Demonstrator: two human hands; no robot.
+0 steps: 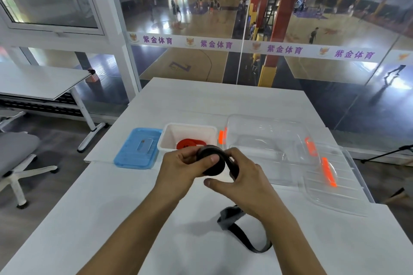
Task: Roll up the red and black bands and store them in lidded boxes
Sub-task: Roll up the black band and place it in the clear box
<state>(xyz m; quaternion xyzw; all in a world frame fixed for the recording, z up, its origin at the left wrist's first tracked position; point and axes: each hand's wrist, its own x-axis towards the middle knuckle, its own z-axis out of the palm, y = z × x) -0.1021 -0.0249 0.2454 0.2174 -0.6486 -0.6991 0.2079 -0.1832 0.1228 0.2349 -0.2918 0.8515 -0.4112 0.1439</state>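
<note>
The black band [212, 164] is partly wound into a roll held above the table. My left hand [181, 166] grips the roll, thumb pressed on its side. My right hand [240, 176] holds the band where it leaves the roll. The loose black tail [243, 233] trails under my right wrist and loops on the table. The rolled red band [190, 143] lies inside the open white box [165, 138]. Its blue lid [136, 148] lies flat to the left. A clear box [263, 138] with orange latches stands at the right, its clear lid [330, 187] leaning beside it.
The white table [111, 219] reaches a glass wall at the back. A grey office chair [15, 154] and another white desk [38, 82] stand at the left. A dark stand leg [388, 153] shows at the right edge.
</note>
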